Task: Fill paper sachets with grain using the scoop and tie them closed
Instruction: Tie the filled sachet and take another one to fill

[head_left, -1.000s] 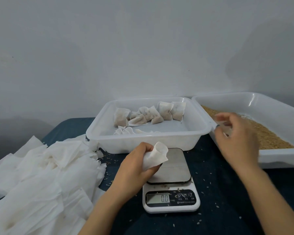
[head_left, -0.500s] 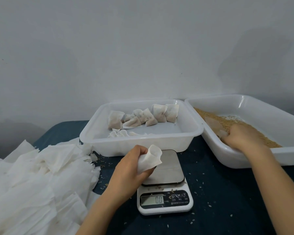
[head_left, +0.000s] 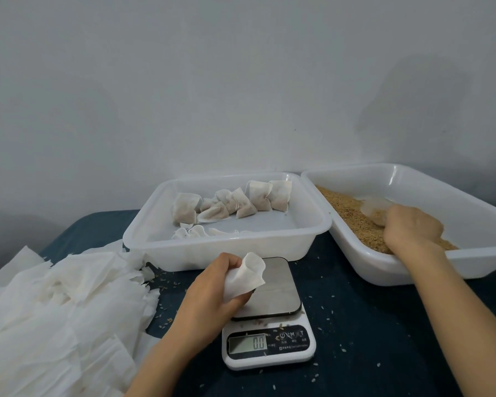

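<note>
- Left hand (head_left: 209, 285): fingers (head_left: 231, 260) pinch the open-mouthed sachet (head_left: 248, 275), held over the scale (head_left: 272, 296).
- Right hand (head_left: 410, 227): fingers curled round the scoop (head_left: 377, 207), resting in the grain (head_left: 344, 216).
- Risk: an overfull scoop may spill past the sachet's floppy mouth.

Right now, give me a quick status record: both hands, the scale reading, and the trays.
left hand: holds empty sachet, mouth open, at the scale
right hand: grips scoop, dug into grain
scale: reads 0.0
middle tray: filled sachets along far side
right tray: holds the grain
paper pile: heaped far left
</note>
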